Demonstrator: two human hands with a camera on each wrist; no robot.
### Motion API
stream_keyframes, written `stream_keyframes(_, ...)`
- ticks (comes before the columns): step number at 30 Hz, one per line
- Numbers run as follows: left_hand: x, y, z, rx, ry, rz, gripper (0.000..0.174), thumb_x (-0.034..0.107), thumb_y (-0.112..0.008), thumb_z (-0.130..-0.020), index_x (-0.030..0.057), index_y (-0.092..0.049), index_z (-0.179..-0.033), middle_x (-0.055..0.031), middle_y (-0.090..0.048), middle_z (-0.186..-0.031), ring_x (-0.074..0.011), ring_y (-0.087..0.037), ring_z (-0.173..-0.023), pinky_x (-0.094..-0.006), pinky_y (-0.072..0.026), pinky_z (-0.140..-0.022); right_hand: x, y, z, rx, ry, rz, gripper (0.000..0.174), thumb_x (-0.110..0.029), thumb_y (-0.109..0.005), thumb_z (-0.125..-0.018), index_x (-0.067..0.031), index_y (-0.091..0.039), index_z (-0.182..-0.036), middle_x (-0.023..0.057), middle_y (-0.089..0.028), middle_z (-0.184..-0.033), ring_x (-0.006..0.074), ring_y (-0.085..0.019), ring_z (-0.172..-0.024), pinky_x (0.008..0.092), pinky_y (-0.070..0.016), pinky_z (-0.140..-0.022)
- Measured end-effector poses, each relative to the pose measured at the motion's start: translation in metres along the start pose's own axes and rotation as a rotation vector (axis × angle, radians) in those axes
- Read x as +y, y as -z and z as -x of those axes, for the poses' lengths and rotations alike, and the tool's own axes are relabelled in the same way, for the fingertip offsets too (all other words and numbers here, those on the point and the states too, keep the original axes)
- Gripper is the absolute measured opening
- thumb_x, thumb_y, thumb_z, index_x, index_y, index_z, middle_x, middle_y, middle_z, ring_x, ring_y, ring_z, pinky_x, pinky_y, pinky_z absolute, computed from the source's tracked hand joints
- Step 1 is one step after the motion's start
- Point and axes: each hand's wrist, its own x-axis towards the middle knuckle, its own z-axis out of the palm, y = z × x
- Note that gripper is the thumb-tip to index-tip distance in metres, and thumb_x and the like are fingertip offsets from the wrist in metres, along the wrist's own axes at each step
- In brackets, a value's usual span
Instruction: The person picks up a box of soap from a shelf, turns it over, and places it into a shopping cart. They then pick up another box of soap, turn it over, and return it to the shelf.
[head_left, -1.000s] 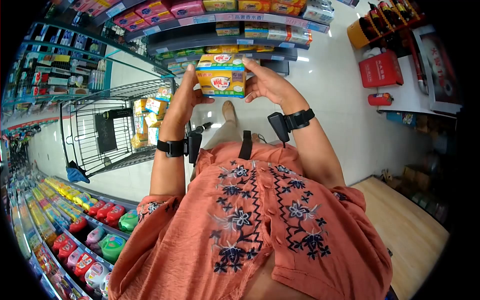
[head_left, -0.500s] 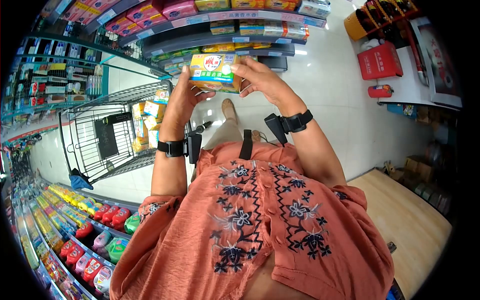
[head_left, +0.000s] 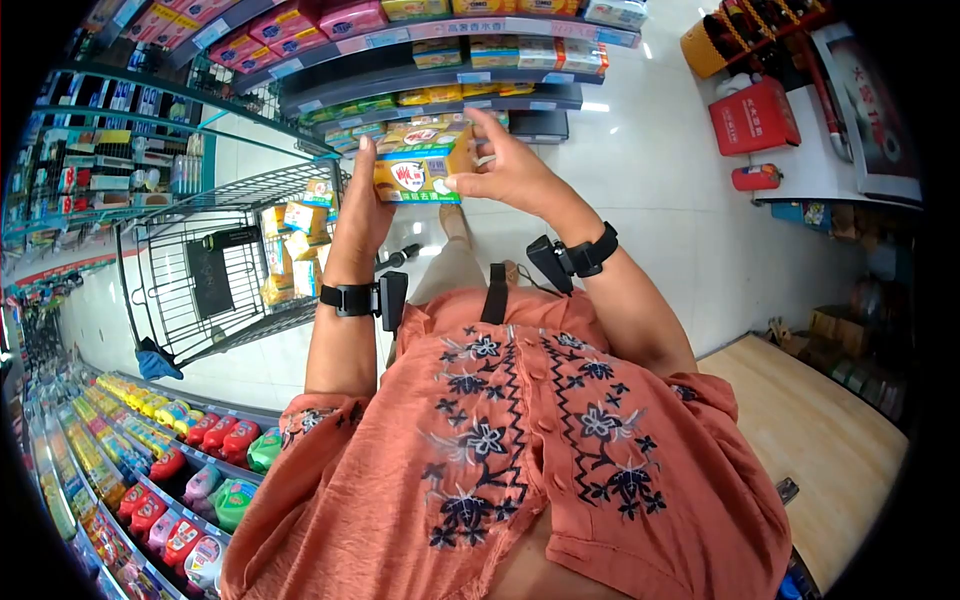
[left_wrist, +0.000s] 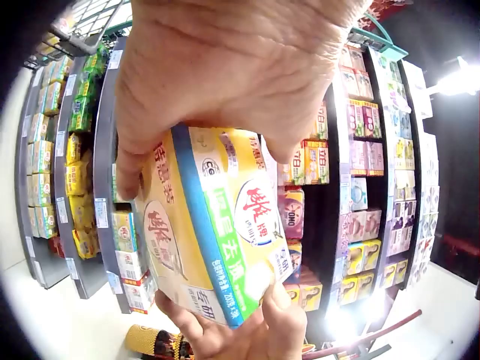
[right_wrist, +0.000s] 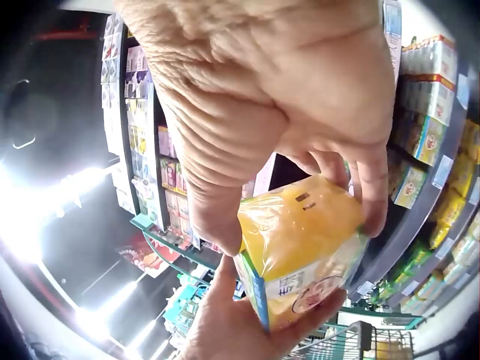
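Both hands hold a yellow, blue-banded pack of soap bars (head_left: 413, 175) in clear wrap, raised in front of the body. My left hand (head_left: 368, 212) grips its left end, the thumb up along the side. At the other end, my right hand (head_left: 525, 178) pinches it, thumb on the near lower corner and fingers at the back. In the left wrist view the printed faces of the pack (left_wrist: 217, 225) show between the two hands. The right wrist view shows its plain yellow end (right_wrist: 300, 217) under the right palm.
A wire shopping cart (head_left: 210, 275) stands to the left with several yellow soap packs (head_left: 303, 245) in it. Ahead are shelves (head_left: 430, 78) of boxed soap. Bottles (head_left: 205, 500) line the lower left shelf; a wooden tabletop (head_left: 810, 450) is at right.
The pack has been turned and tilted between the hands and has shifted slightly left. The right hand's thumb has moved from its upper edge to the near lower corner.
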Motion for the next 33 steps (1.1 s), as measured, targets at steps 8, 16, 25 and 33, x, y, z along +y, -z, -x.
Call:
stream_keyframes(8,-0.003,-0.002,-0.008,0.033,-0.08,-0.047,0.061,0.05,-0.047,-0.105,0.001,-0.05,-0.142,-0.011,-0.061,-0.132,-0.021,-0.06,-0.12,-0.0359,-0.0459,-0.103,0.021,-0.005,-0.004,0.055,0.076,0.0,0.112,-0.03,-0.09,-0.07,0.0026,-0.023,-0.154,0.0266,-0.046,-0.145,0.0355,-0.053,-0.129,0.04,-0.0498,-0.102)
stream_keyframes(16,-0.007,0.012,-0.042,0.023,0.22,-0.342,0.058,0.042,-0.045,-0.101,0.0168,-0.04,-0.153,-0.0085,-0.06,-0.133,-0.021,-0.064,-0.112,-0.0399,-0.0548,-0.087,0.067,0.0,-0.025,0.066,-0.004,0.01,0.11,-0.025,-0.088,-0.07,-0.0016,-0.023,-0.156,0.0261,-0.039,-0.151,0.0359,-0.048,-0.135,0.0427,-0.0454,-0.108)
stream_keyframes(25,-0.046,0.035,-0.125,0.072,0.091,-0.167,0.058,0.033,-0.048,-0.1,0.0081,-0.039,-0.152,-0.0118,-0.059,-0.134,-0.0238,-0.062,-0.115,-0.0396,-0.0523,-0.093,0.103,0.011,-0.077,0.158,-0.269,0.05,0.099,-0.03,-0.08,-0.084,-0.0035,-0.02,-0.158,0.0228,-0.041,-0.15,0.036,-0.048,-0.135,0.0423,-0.0494,-0.105)
stream_keyframes(33,-0.061,0.054,-0.211,0.115,-0.005,-0.085,0.06,0.033,-0.053,-0.099,0.0093,-0.037,-0.152,-0.0112,-0.057,-0.135,-0.0256,-0.058,-0.12,-0.0441,-0.0478,-0.1,0.119,0.015,-0.15,0.161,-0.388,-0.538,0.076,-0.039,-0.068,-0.096,-0.0044,-0.032,-0.154,0.0177,-0.062,-0.126,0.0255,-0.061,-0.116,0.0366,-0.0554,-0.091)
